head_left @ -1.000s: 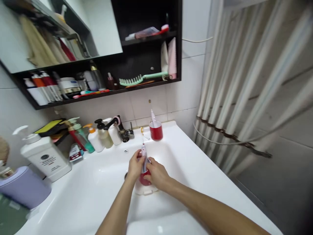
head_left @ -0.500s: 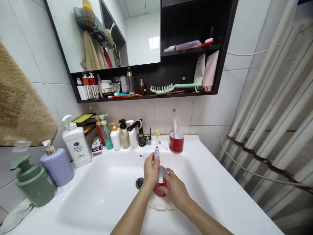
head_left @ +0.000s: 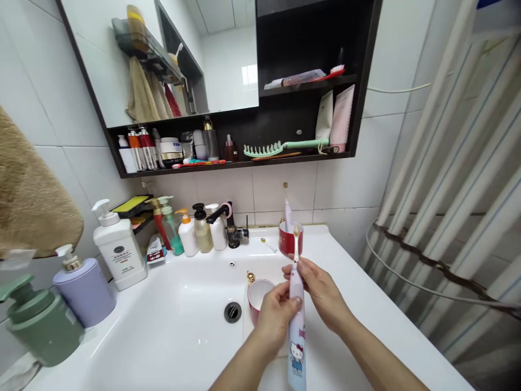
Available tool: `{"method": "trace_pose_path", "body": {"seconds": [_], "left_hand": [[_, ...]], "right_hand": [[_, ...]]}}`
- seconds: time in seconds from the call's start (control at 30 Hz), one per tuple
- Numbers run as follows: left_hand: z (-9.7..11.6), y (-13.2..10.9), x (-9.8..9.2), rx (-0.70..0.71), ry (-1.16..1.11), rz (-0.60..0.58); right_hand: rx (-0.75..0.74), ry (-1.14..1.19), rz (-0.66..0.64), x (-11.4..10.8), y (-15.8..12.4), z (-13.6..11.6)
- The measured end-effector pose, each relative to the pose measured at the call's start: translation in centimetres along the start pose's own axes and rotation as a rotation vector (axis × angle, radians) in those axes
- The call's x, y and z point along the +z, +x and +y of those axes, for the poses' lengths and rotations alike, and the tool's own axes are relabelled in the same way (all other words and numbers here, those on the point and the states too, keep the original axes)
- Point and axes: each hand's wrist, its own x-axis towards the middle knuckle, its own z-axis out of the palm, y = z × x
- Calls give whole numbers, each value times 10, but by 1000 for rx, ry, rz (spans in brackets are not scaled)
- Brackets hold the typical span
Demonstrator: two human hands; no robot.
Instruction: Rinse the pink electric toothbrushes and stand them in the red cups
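Both hands hold a white and pink electric toothbrush (head_left: 297, 331) upright over the white sink (head_left: 171, 326). My left hand (head_left: 277, 315) is wrapped round its handle. My right hand (head_left: 321, 290) pinches the neck just below the brush head. A red cup (head_left: 259, 296) with a white inside and a gold-tipped item stands in the basin just left of my hands, beside the drain (head_left: 233, 311). A second red cup (head_left: 288, 239) holding another toothbrush stands on the sink's back rim.
Pump bottles (head_left: 191, 233) and a black tap (head_left: 228, 220) line the back of the sink. Larger white (head_left: 118, 247), lilac (head_left: 83, 288) and green (head_left: 38, 320) dispensers stand at left under a brown towel (head_left: 28, 195). A dark shelf (head_left: 228, 157) with toiletries hangs above; a curtain (head_left: 456, 190) at right.
The toothbrush has been lifted out of the red cup and raised toward me. My right hand left the cup and took the brush's neck. The camera tilted slightly.
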Motion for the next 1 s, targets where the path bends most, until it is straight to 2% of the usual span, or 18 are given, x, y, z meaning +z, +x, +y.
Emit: {"method": "trace_pose_path", "body": {"seconds": [0.13,0.23,0.4,0.57,0.73,0.87,1.0], "left_hand": [[-19,-5,10,-134,-57,-36],[-29,-5,13,-223,-67,-67],[-34,1,9,-131,241,16],[-40,0,7,-197,145,-95],[-47,-5,10,-192,174,-127],[-38,-5,13,-156,69,-42],[-32,-6,17,-128,10,-9]], "right_hand": [[147,156,32,-8,2,-1],[195,265,93,-13,5,0],[125,260,197,-12,7,3],[135,400,203,-17,11,9],[100,415,219,-28,19,5],[109,260,276,-34,21,9],[64,-207,243,-31,23,26]]}}
